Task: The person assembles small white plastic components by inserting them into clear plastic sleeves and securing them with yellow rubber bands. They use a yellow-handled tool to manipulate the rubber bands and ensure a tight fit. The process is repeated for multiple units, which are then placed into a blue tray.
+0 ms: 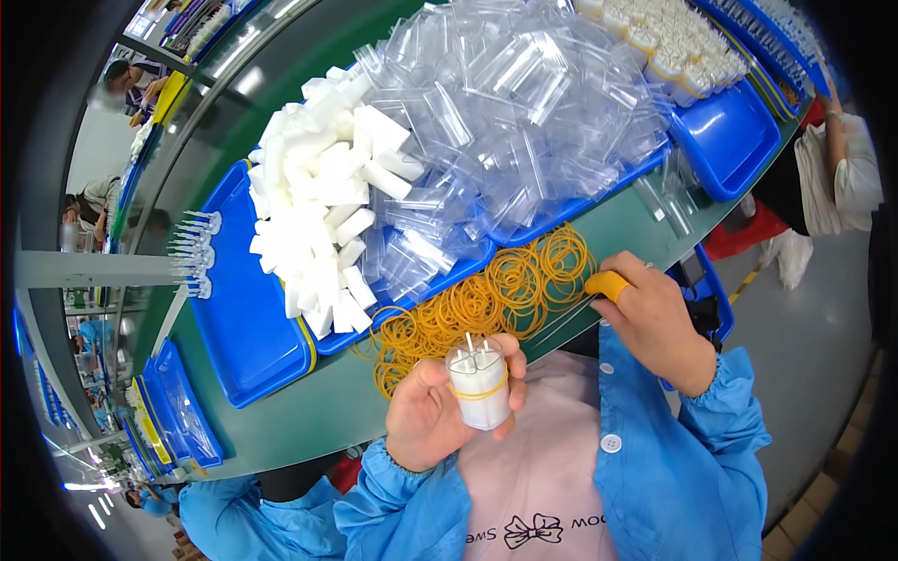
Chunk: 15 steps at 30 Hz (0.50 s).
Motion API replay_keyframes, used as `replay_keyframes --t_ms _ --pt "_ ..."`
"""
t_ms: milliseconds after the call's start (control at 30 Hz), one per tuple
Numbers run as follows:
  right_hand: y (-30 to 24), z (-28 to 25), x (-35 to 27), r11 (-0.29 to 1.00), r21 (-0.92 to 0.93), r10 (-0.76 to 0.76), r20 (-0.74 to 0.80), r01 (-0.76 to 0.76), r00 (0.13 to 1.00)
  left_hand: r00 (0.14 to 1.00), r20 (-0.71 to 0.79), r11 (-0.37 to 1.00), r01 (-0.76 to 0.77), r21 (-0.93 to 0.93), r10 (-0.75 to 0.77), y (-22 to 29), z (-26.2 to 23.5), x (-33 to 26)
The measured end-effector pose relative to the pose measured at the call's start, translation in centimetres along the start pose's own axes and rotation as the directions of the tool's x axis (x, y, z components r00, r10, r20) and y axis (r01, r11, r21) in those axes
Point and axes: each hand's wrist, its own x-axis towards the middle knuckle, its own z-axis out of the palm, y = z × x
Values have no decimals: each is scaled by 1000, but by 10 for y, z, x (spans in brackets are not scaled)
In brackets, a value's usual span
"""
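Note:
Upright in my left hand (432, 409) is a small bundle (482, 393) of a white block and clear plastic, with thin white prongs sticking out of its top. A yellow rubber band (481, 392) circles its middle. My fingers and thumb close around its sides. My right hand (645, 318) is at the right end of a pile of yellow rubber bands (468, 304), its fingers curled together. An orange-yellow cover (608, 284) wraps one of its fingers. Whatever those fingertips pinch, if anything, is too small to make out.
White blocks (318, 187) and clear plastic sleeves (524, 103) heap up in blue trays beyond the bands. Other blue trays (238, 346) stand left and right (725, 140). Banded bundles (678, 47) fill the far right. A blue sleeve (262, 519) of another person shows at lower left.

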Motion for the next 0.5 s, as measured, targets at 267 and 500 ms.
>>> replay_keyframes --t_ms 267,500 --pt "-64 -29 13 877 419 -186 -156 235 970 981 128 939 177 -295 -144 -7 3 12" --pt "-70 -15 8 939 240 -216 -146 247 965 986 -151 988 49 -144 -71 -12 14 11"
